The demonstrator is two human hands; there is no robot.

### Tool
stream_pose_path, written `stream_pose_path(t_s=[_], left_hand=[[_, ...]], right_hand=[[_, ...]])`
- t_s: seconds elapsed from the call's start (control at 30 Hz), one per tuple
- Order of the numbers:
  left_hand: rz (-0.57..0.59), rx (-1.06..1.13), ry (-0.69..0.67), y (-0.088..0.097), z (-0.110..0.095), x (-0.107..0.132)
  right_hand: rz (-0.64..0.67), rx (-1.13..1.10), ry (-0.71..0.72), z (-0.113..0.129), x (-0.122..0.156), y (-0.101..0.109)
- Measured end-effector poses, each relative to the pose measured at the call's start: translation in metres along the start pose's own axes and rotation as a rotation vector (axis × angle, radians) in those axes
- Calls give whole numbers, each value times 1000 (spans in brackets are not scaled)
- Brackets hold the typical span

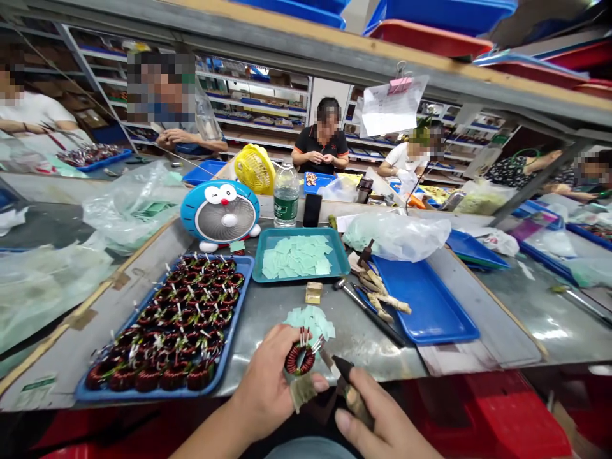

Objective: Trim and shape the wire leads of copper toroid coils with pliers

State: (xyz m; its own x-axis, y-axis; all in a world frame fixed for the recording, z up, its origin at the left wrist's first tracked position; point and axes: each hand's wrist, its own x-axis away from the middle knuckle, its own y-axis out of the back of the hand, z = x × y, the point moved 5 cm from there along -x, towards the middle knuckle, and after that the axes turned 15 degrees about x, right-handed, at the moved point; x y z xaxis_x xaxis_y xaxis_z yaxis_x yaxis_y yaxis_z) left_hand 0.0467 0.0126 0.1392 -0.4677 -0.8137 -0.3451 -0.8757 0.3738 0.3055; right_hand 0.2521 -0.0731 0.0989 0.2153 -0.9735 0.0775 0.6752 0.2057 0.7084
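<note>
My left hand point(268, 370) is closed around a toroidal coil point(292, 366) wound with dark red copper wire, its wire ends and white sleeves pointing up. A greenish-brown wrap point(303, 390) covers part of that hand's thumb. In my right hand point(377, 414) is a flat-bladed tool point(356, 405) with a dark upper part and a tan wrapped handle; its blade points toward the coil, and I cannot tell whether they touch. Loose pale green paper pieces point(313, 320) lie on the bench just beyond the coil. At left, a blue tray point(227, 357) holds rows of similar coils.
A teal tray point(258, 271) of green paper pieces stands behind a small tan block point(313, 292). To the right are a hammer point(366, 309), tan wrapped tools point(377, 290) and a blue tray point(430, 306). A fan point(220, 217) and water bottle point(285, 197) stand behind. Several people sit opposite.
</note>
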Motion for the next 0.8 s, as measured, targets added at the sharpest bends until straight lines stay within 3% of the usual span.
stream_pose_path(t_s=[0.23,0.53,0.67,0.8], left_hand=[[-21,3,-133,-4,-3,4],[-62,47,-205,-5,-9,0],[-65,63,-167,-4,-12,-3],[-54,146,-64,-6,-11,-4]], right_hand=[[57,83,113,10,-3,4],[89,239,114,15,-2,13],[135,279,105,21,-4,20],[52,347,135,18,-5,21]])
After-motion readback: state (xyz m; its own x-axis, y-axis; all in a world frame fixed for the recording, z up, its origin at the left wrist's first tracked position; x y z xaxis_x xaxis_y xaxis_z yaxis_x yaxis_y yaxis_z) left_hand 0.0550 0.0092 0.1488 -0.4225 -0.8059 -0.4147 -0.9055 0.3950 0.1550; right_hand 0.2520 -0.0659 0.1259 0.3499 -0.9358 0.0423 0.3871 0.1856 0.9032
